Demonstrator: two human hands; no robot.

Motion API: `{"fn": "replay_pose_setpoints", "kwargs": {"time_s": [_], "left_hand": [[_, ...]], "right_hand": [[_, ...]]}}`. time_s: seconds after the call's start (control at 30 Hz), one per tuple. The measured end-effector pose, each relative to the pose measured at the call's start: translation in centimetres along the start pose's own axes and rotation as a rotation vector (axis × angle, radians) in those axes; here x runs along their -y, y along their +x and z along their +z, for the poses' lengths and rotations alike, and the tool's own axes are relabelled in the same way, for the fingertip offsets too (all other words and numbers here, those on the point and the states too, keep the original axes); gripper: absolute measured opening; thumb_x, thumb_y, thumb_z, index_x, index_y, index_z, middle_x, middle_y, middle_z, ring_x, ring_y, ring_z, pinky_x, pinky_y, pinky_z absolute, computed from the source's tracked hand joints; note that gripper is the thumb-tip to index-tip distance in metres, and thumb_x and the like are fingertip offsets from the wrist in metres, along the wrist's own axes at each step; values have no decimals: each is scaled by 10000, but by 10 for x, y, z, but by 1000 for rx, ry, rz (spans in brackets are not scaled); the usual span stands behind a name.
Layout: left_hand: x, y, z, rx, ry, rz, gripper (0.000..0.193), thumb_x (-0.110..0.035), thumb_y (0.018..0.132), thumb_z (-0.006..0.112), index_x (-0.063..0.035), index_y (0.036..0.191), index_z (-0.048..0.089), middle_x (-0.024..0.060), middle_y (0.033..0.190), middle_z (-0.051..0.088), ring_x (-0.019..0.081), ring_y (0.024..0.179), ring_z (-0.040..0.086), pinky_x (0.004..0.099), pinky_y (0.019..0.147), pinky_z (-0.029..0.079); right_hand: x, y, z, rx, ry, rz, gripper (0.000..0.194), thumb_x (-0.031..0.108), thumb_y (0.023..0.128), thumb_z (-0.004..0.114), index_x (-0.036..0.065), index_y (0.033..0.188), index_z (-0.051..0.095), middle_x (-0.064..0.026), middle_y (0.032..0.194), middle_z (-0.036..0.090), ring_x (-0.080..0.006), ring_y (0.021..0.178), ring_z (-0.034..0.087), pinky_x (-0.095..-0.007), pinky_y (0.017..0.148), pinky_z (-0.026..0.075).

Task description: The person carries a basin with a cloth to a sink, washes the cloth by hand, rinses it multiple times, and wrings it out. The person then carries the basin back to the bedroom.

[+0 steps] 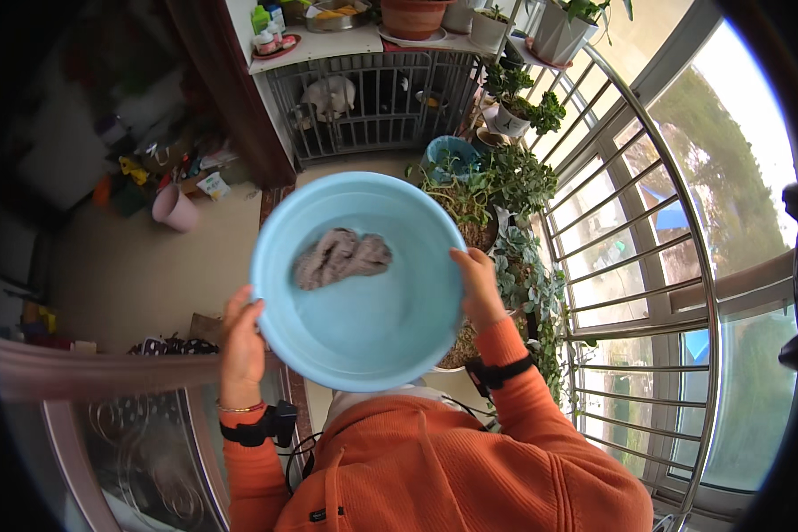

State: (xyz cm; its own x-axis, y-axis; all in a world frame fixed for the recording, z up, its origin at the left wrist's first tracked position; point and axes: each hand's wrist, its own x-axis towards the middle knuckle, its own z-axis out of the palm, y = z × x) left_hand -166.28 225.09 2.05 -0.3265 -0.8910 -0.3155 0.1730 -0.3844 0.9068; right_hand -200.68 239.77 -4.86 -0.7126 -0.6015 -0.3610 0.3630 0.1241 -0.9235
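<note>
A round light-blue plastic basin (366, 339) is held up in front of me, at the middle of the view. Inside, on its bottom, lies a crumpled grey-brown cloth (342, 258), left of and above the centre. My left hand (243, 339) grips the basin's rim at its lower left. On the opposite side, my right hand (479, 282) holds the rim with the thumb on top. The basin hides part of the fingers of both hands.
Potted plants (519, 173) line the right side beside a curved metal railing (691, 219) and windows. Ahead stands a grey metal cage (372, 133) with a white animal (329, 96) inside, below a shelf of pots. A pink bin (175, 208) lies tipped among clutter at left, near a door frame.
</note>
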Motion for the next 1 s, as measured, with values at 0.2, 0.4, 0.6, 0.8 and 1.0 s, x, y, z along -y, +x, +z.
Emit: {"fn": "replay_pose_setpoints", "kwargs": {"time_s": [0.2,0.4,0.6,0.8,1.0], "left_hand": [[-77,121,-92,-31,-163,139,407,-159,933,571,70,1265,521,120,1215,585,189,1132,541,317,982,424],[-130,217,-171,-165,-228,106,297,-220,946,566,2,1139,608,81,1121,638,187,1031,590,318,920,468],[-161,298,-230,-331,-369,118,279,-230,939,575,-8,1102,621,77,1074,656,197,976,614,336,881,497],[-176,371,-300,-410,-431,77,297,-245,928,557,2,1083,616,98,1037,663,228,953,627,364,889,506],[-195,422,-348,-633,-388,315,230,-194,914,572,-46,1083,615,49,1011,644,189,966,601,300,893,470]], "right_hand": [[-8,54,178,67,47,91,285,150,861,636,-70,1038,593,-120,884,621,-220,790,611,-359,716,514],[10,104,315,139,-28,87,349,149,865,627,-105,1094,558,-171,952,623,-258,832,628,-371,740,527],[41,174,449,292,-71,82,335,137,867,620,-96,1096,546,-180,925,634,-244,801,638,-362,682,540],[52,255,589,473,-199,-51,373,146,875,631,-100,1139,539,-175,1005,644,-247,942,630,-348,824,511],[59,320,756,710,-256,-97,198,115,866,621,-43,985,622,-79,826,639,-141,704,576,-295,640,478]]}}
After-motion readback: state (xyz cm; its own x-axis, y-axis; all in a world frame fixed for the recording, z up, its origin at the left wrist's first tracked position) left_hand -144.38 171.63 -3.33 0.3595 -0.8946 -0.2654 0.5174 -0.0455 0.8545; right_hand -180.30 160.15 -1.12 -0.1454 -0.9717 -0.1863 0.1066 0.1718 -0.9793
